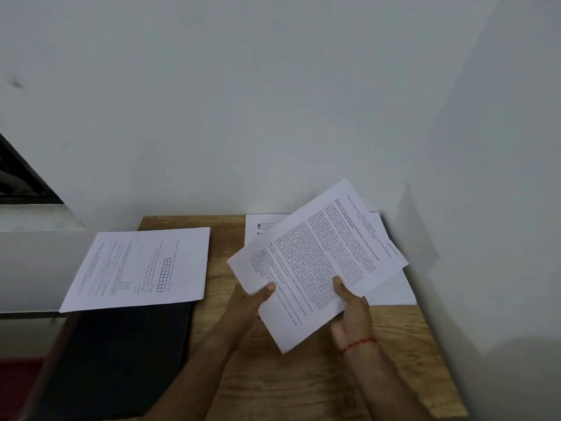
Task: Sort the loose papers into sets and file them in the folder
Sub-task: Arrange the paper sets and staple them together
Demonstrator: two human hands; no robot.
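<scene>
Both hands hold a fanned bundle of printed sheets (315, 262) above the right half of the wooden table (303, 384). My left hand (255, 302) grips its lower left edge, thumb on top. My right hand (352, 308), with a red thread on the wrist, pinches the lower right part. Under the bundle, more papers (391, 287) lie flat at the table's back right. On the left, a set of sheets with a small grid figure (139, 265) rests across the top of a closed black folder (121, 357).
A white wall (273, 101) stands directly behind the table, and another wall closes in on the right. The table's left edge runs beside a white ledge (33, 268) with a dark window frame above it.
</scene>
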